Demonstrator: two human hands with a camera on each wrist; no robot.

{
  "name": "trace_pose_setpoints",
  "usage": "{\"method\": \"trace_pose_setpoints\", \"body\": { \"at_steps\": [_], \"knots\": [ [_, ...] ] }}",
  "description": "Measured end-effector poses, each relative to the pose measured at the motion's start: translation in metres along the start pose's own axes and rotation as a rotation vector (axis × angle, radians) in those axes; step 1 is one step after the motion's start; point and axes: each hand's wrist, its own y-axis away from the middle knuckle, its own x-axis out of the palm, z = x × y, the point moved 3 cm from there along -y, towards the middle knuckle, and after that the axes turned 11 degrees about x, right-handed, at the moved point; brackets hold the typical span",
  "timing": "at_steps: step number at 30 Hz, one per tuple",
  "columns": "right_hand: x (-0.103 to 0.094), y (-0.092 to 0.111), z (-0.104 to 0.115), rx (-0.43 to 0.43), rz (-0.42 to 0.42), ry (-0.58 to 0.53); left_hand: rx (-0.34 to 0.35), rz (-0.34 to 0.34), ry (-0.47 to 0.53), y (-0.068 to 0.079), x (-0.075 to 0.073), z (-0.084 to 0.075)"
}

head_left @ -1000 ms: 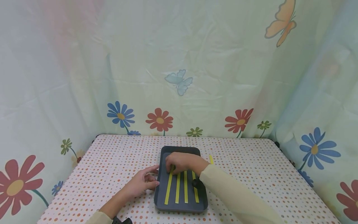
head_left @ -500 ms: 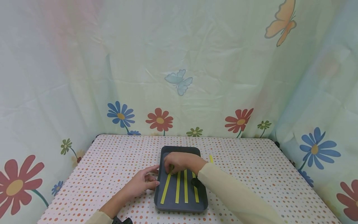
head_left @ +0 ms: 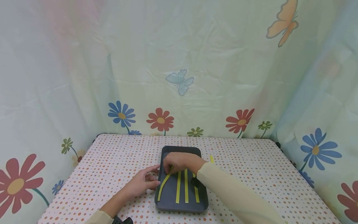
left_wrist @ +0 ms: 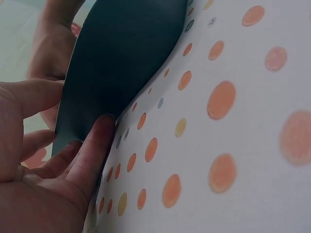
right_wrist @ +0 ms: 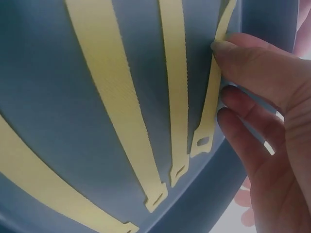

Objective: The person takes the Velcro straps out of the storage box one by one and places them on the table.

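Note:
A dark grey tray [head_left: 181, 209] lies on the table with yellow hook-and-loop cable ties lengthwise in it. My right hand [head_left: 180, 161] reaches in and pinches the leftmost cable tie [head_left: 160, 191] near its far end, between thumb and index finger. That tie [right_wrist: 212, 92] bends, its slotted end standing out past the fingers in the right wrist view. Three other ties, including one in the middle [head_left: 178, 189], lie flat to its right. My left hand [head_left: 140, 183] has its fingers spread against the tray's left outer wall [left_wrist: 121, 53], the fingertips touching it low down.
One more yellow strip [head_left: 211, 159] lies on the dotted tablecloth [head_left: 240, 174], right of the tray and partly behind the right sleeve [head_left: 221, 183]. A flowered curtain [head_left: 139, 77] hangs behind the table and along both sides.
The near end of the pinched cable tie has swung left toward the tray's left wall, and the tie now curves. My right hand has shifted slightly left. My left hand has stayed put.

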Motion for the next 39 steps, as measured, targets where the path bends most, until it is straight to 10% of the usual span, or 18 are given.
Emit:
{"method": "trace_pose_setpoints", "body": {
  "at_steps": [39],
  "knots": [
    [-0.011,0.026,-0.010,0.084,0.009,-0.150,-0.001,-0.005,0.012,0.000,0.000,0.001]
  ]
}}
